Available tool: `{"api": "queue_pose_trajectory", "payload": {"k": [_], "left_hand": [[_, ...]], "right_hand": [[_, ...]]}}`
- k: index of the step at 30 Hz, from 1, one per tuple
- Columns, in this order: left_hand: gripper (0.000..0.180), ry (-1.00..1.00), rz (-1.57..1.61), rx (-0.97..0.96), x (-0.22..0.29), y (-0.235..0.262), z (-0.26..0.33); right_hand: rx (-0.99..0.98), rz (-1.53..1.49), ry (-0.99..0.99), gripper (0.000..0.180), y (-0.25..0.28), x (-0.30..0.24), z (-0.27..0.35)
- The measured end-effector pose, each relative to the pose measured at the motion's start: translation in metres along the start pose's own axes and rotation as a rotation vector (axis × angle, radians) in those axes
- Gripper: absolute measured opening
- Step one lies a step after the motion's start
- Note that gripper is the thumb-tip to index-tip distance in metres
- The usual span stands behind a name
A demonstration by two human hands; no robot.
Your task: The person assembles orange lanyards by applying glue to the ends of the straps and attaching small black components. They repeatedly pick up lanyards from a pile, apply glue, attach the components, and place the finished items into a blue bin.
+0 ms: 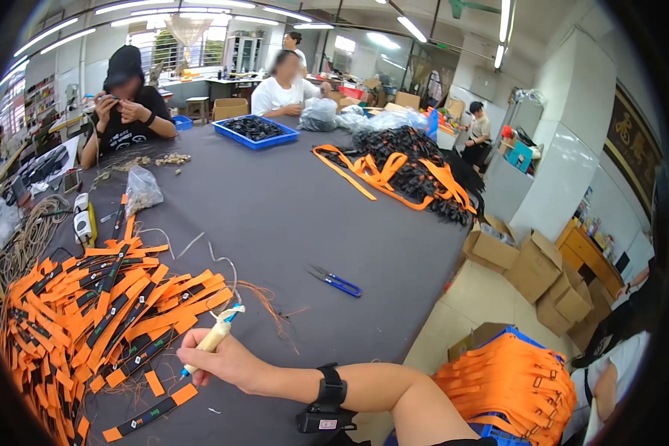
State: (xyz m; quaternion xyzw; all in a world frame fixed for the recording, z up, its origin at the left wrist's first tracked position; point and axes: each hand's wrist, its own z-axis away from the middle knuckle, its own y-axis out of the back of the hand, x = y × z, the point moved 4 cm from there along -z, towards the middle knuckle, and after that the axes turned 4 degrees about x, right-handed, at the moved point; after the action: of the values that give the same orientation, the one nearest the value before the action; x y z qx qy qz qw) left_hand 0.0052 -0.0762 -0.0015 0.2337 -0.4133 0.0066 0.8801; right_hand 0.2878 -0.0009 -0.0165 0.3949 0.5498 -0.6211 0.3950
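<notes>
My right hand [219, 362] reaches in over the near left of the table, fingers closed around a corded pen-shaped tool [214, 337]. Its handle is wrapped in cream material with blue at both ends, and a thin cord trails from its top. The tip points down beside the orange end of a black-and-orange webbing strap [150, 416]. To the left of that hand spreads a large heap of similar orange and black straps [104, 305]. A pair of blue-handled thread snips [336, 282] lies farther right on the table. My left hand is not in view.
Across the dark table [275, 201] are a blue tray of black parts [256, 131] and a pile of black pieces with orange webbing [412, 167]. People sit opposite. At right, a blue crate holds orange straps [505, 383]; cardboard boxes [535, 260] stand on the floor.
</notes>
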Motion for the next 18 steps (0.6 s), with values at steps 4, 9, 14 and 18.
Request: {"api": "queue_pose_trajectory", "payload": {"k": [4, 9, 14, 18], "left_hand": [[0.014, -0.023, -0.009, -0.004, 0.0, 0.003, -0.003], [0.015, -0.036, -0.009, -0.012, 0.001, 0.008, -0.009], [0.016, -0.053, -0.022, -0.024, 0.002, 0.014, -0.013], [0.017, -0.062, -0.029, -0.034, 0.004, 0.019, -0.015]], "right_hand": [[-0.008, 0.031, -0.014, 0.02, 0.0, 0.004, -0.001], [-0.013, 0.067, -0.009, 0.022, 0.0, 0.005, -0.003], [0.012, 0.09, 0.036, 0.022, 0.002, 0.011, -0.007], [0.003, 0.105, 0.024, 0.021, 0.0, 0.008, -0.008]]}}
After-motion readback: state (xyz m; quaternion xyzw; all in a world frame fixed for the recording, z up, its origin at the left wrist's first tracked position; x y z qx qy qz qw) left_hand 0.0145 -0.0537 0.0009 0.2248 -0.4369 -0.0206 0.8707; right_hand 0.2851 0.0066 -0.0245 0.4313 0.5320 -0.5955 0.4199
